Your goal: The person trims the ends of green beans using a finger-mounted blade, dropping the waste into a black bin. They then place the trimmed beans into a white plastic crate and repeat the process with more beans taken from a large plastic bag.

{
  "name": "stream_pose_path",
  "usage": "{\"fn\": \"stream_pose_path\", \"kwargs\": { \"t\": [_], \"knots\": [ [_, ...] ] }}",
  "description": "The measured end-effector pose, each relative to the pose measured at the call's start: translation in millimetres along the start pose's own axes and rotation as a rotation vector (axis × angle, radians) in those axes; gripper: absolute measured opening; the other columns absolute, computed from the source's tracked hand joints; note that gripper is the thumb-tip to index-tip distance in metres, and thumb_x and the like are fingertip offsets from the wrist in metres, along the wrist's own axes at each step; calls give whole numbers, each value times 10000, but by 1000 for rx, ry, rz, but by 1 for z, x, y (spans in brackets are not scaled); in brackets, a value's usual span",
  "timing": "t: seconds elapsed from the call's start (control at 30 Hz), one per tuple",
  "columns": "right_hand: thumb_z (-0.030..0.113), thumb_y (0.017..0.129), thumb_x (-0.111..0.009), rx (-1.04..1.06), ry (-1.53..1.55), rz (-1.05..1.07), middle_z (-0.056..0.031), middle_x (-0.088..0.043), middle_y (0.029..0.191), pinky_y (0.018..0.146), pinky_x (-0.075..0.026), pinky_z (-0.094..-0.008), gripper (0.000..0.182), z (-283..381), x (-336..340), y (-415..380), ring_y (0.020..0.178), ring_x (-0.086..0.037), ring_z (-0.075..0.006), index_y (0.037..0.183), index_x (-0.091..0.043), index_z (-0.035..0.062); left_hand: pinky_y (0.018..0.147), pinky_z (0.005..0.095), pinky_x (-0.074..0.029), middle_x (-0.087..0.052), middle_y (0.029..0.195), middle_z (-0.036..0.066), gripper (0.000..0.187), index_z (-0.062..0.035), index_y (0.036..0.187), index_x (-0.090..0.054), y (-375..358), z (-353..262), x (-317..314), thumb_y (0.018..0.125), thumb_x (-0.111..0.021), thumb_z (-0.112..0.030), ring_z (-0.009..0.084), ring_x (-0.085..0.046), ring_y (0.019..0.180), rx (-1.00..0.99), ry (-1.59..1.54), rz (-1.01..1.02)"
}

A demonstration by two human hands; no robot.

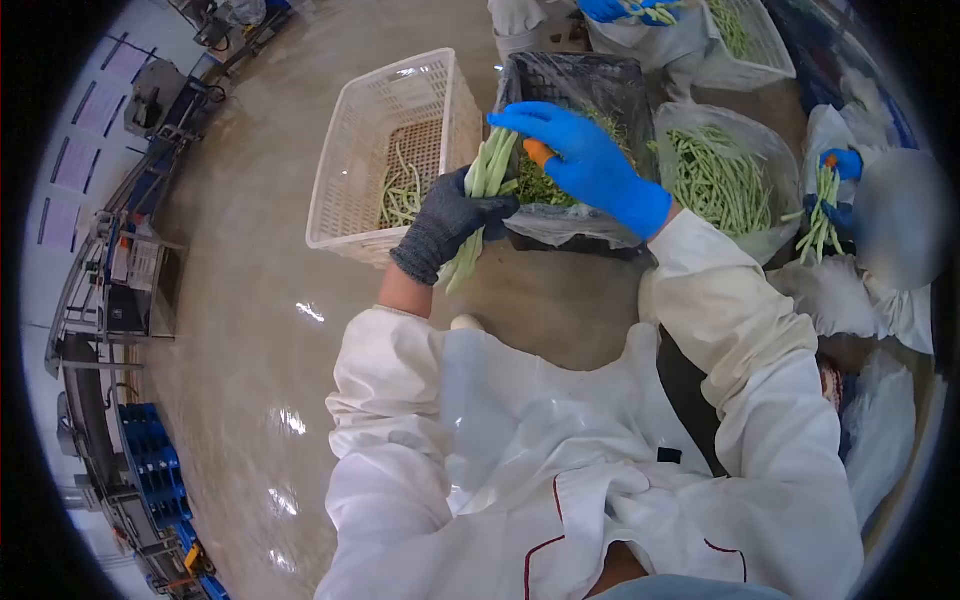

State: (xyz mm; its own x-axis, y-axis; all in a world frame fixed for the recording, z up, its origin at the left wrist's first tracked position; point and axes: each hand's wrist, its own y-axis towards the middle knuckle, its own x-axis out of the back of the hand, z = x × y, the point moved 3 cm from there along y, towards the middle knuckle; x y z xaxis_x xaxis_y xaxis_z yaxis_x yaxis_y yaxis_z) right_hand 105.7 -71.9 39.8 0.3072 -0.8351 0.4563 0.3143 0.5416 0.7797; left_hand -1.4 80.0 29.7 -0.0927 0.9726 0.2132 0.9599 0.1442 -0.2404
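My left hand (447, 222), in a dark grey knit glove, is closed around an upright bunch of green beans (488, 170). The bean ends stick out above and below the fist. My right hand (590, 165) wears a blue glove, and its fingers stretch out flat over the top of the bunch, seemingly touching the bean tips. An orange piece (539, 152) sits at the right thumb; what it is exactly I cannot make out. Below the hands stand a white plastic crate (330, 205) with a few beans inside and a dark crate lined with clear plastic (575, 225), holding green trimmings.
To the right, a plastic-lined container (775, 165) is full of green beans. A co-worker's blue-gloved hand (845, 163) holds beans at far right; another person's gloved hands (605, 10) work at the top. Machinery and blue crates (160, 460) line the left wall.
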Motion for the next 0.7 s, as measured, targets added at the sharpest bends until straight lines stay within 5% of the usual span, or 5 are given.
{"fn": "stream_pose_path", "kwargs": {
  "t": [0.33, 0.43, 0.53, 0.63, 0.7],
  "knots": [
    [154, 802, -599, 334, -719, 331, -37, -570, 775, 735, -455, -341, 125, 0, 13, -11, 792, -575, -215, 912, -658, 161, 598, 283, -530, -643, 821, 74, 361, 15, 1116, -580, 11, 10, 19, 791, -717, -59, 164, -643, 657, -114, -186, -30],
    [104, 784, -587, 114, -638, 476, -58, -637, 894, 809, -453, -381, 251, 4, 13, -9, 863, -598, -259, 1022, -668, 103, 621, 284, -529, -661, 841, 93, 324, 27, 1101, -599, 8, 10, 15, 803, -704, -45, 164, -643, 663, -109, -57, 11],
    [164, 789, -601, -64, -135, -6, -106, -662, 780, 685, -485, -399, 161, -4, 13, -7, 733, -616, -284, 868, -689, 54, 669, 290, -532, -674, 864, 105, 290, 32, 1079, -617, 0, 1, 3, 815, -699, -55, 171, -652, 692, -142, -91, 79],
    [139, 787, -569, -627, 731, 49, -181, -676, 879, 669, -495, -404, 217, -21, 5, -11, 709, -624, -316, 930, -706, 49, 718, 302, -542, -668, 907, 115, 307, 39, 1098, -605, 1, -2, 1, 824, -695, -65, 189, -663, 763, -211, -279, 7],
    [132, 791, -559, -593, 407, 320, -201, -665, 905, 681, -499, -392, 241, -27, -7, -24, 716, -620, -316, 968, -710, 69, 754, 331, -554, -658, 961, 134, 310, 47, 1139, -579, 12, 4, 14, 855, -656, -52, 217, -668, 816, -269, -350, -96]
  ]
}}
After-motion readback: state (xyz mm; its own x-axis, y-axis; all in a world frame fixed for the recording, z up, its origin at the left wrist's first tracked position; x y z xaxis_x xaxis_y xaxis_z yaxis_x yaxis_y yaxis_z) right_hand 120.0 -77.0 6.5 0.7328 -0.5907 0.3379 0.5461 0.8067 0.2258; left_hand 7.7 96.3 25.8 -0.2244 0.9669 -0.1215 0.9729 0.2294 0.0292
